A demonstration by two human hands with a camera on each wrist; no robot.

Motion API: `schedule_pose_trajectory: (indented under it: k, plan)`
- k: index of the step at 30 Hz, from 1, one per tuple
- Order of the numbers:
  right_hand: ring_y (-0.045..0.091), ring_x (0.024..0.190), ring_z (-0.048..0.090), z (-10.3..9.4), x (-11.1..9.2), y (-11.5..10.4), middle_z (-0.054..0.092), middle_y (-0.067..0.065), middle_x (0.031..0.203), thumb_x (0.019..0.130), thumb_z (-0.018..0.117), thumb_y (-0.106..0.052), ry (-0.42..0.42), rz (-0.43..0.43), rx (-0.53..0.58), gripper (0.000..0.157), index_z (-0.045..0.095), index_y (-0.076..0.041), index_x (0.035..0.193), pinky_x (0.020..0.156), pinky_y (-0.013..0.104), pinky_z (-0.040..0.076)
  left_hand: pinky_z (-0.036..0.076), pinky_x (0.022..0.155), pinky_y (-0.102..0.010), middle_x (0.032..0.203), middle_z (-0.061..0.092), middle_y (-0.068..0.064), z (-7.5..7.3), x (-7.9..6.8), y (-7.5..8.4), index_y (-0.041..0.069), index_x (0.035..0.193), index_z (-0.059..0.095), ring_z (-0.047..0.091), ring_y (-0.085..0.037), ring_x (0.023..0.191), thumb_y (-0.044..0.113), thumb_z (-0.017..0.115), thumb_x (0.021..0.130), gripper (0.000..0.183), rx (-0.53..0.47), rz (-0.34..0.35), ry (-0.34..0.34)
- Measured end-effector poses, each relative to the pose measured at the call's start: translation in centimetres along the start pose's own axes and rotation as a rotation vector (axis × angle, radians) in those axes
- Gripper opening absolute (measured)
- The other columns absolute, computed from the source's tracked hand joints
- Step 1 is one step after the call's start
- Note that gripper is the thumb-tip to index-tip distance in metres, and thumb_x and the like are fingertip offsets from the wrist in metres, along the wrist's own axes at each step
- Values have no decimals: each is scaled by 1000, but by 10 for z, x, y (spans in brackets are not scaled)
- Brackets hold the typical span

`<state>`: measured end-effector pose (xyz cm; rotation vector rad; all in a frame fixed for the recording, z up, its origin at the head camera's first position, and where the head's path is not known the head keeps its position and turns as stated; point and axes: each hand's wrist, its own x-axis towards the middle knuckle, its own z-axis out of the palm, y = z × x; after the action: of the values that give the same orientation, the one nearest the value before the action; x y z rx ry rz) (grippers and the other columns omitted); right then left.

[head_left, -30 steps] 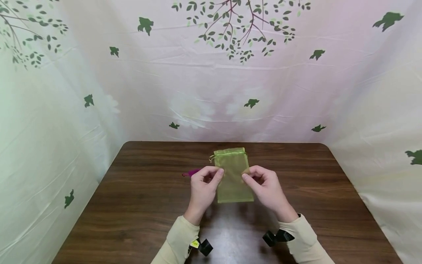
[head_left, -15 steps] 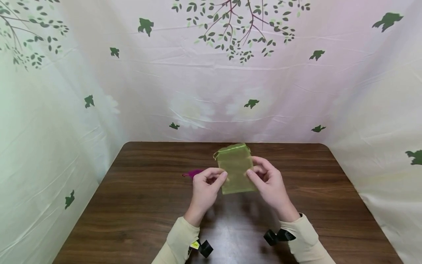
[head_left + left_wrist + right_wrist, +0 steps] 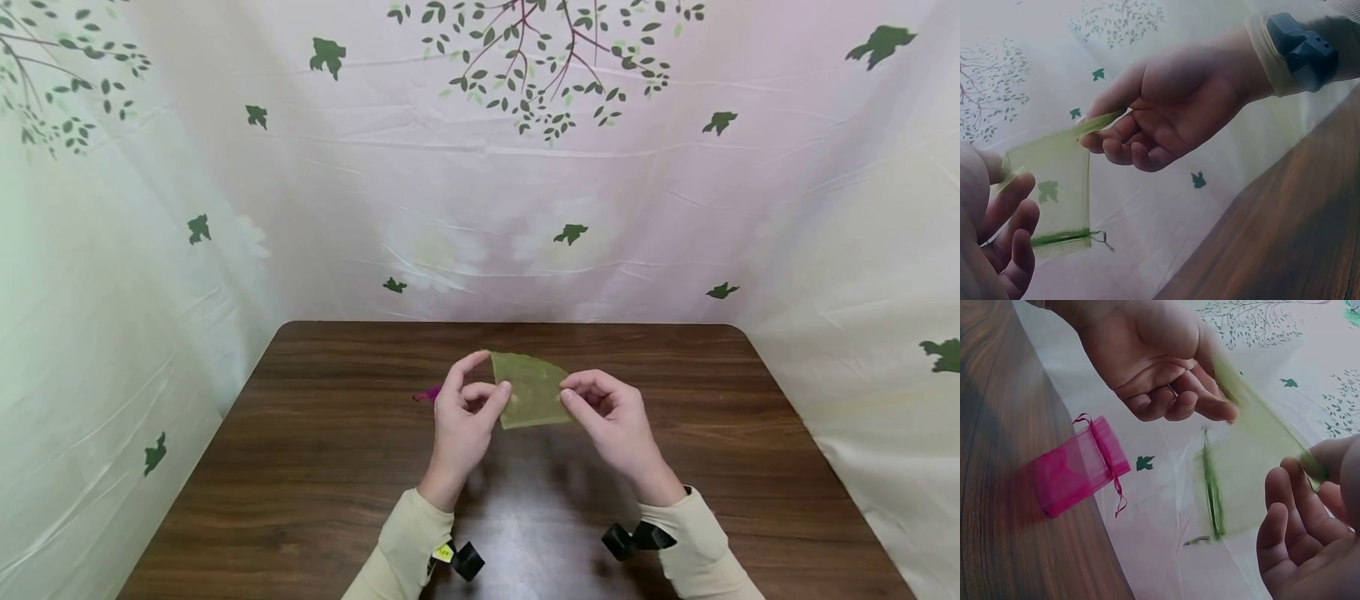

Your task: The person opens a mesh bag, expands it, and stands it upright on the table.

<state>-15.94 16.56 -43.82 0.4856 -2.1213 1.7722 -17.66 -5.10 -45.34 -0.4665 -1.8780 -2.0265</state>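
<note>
Left wrist shows sheer grn bag (image 3: 1065,172) w/ dk drawstring (image 3: 1063,237).

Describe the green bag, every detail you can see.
The green bag is sheer, roughly rectangular and looks like thin mesh. A darker drawstring runs across it near one end and sticks out at the side. It looks flat, and no contents show. The left hand and right hand pinch its opposite sides, holding it above the table. In the head view the drawstring end is out of sight, seemingly bent away.
</note>
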Motion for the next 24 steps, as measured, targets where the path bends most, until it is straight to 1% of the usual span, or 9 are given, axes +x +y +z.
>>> schedule_pose_trajectory:
  k: [2, 5, 8, 11, 14, 17, 19, 21, 24]
  plan:
    - [9, 67, 62, 0, 1, 0, 70, 6, 82, 96, 72, 5, 11, 3, 0, 12, 73, 1, 107, 57, 22, 49, 52, 64, -22, 81, 76, -18, -1, 0, 0, 5, 131, 65, 64, -10, 66, 7, 76, 97, 36, -19, 16, -35]
    - [11, 67, 62, 0, 2, 0, 70, 5, 83, 96, 72, 5, 39, 13, -5, 15, 73, 2, 111, 56, 21, 48, 56, 61, -28, 86, 76, -18, -2, -2, 0, 4, 119, 72, 67, -19, 63, 4, 72, 99, 21, -22, 45, -95]
    - [12, 69, 62, 1, 3, -1, 71, 4, 85, 95, 71, 7, 67, 20, 3, 19, 72, 4, 114, 57, 20, 49, 55, 55, -28, 84, 75, -15, -4, -4, 0, 5, 109, 77, 66, -22, 61, 4, 73, 98, 12, -7, 59, -149]
    - [10, 72, 63, 2, 4, -1, 71, 4, 87, 95, 70, 8, 75, 21, 29, 23, 71, 6, 119, 59, 19, 49, 50, 53, -24, 81, 73, -11, -5, -5, 1, 7, 108, 78, 62, -15, 63, 5, 78, 94, 14, 4, 55, -188]
    - [8, 74, 66, 2, 5, -1, 73, 6, 89, 95, 69, 10, 68, 24, 65, 28, 68, 8, 122, 60, 19, 52, 48, 52, -23, 77, 70, -11, -6, -5, 1, 6, 109, 77, 59, -11, 63, 3, 84, 88, 23, 1, 61, -220]
    - [8, 74, 67, 2, 5, -1, 73, 7, 89, 94, 70, 11, 60, 26, 80, 28, 67, 8, 122, 59, 19, 53, 49, 51, -23, 75, 70, -12, -6, -5, 0, 6, 111, 76, 61, -10, 63, 1, 87, 83, 31, 5, 59, -236]
    - [7, 72, 64, 2, 5, -2, 72, 5, 90, 94, 71, 10, 57, 20, 67, 23, 68, 7, 117, 58, 19, 52, 49, 53, -23, 77, 71, -12, -6, -5, 0, 6, 111, 76, 62, -10, 64, 1, 89, 82, 33, 12, 54, -233]
    - [7, 67, 59, 2, 5, -2, 70, 3, 88, 95, 71, 9, 53, 9, 47, 18, 69, 6, 112, 56, 18, 48, 51, 55, -23, 78, 73, -12, -5, -5, 0, 7, 111, 77, 63, -10, 65, 3, 89, 82, 32, 20, 46, -219]
    - [8, 61, 51, 0, 4, -3, 66, 2, 83, 95, 72, 6, 47, 5, 23, 11, 71, 3, 106, 52, 21, 44, 53, 58, -23, 81, 74, -13, -3, -5, 0, 8, 110, 77, 63, -9, 66, 4, 87, 85, 27, 24, 57, -184]
